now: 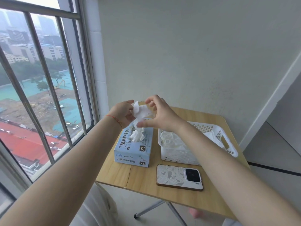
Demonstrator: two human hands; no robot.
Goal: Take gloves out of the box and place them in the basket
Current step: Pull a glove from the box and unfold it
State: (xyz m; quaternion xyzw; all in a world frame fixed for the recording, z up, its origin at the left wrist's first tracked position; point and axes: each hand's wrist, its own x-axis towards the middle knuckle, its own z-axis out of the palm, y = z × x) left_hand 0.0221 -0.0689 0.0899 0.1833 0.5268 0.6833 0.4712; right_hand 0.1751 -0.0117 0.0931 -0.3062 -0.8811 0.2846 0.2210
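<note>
At far left, a barred window [40, 79] runs beside the work area; it plays no part in the task.

The left hand [121, 114], a red thread at its wrist, is raised above the box [134, 148]. Its fingers are curled onto the left edge of a crumpled white glove [140, 112].

The box lies flat on the bench [146, 181], opening upward, with further white glove material [137, 136] bunched out of the slot directly beneath the held glove. The held glove appears to run down into that bunch; whether it is fully free of the box cannot be determined.

The right hand [160, 115] holds the same glove from the right, thumb low and forefinger high, fingers curled around the material. Judgement: both hands are working the glove apart or clear of the bunch before it goes across.

The basket [231, 150] stands just beside the box on its right, within short reach, and already holds white gloves [172, 141]. The right forearm covers much of its contents, so no count is possible.

A phone [179, 177] lies face down near the bench's front edge.
</note>
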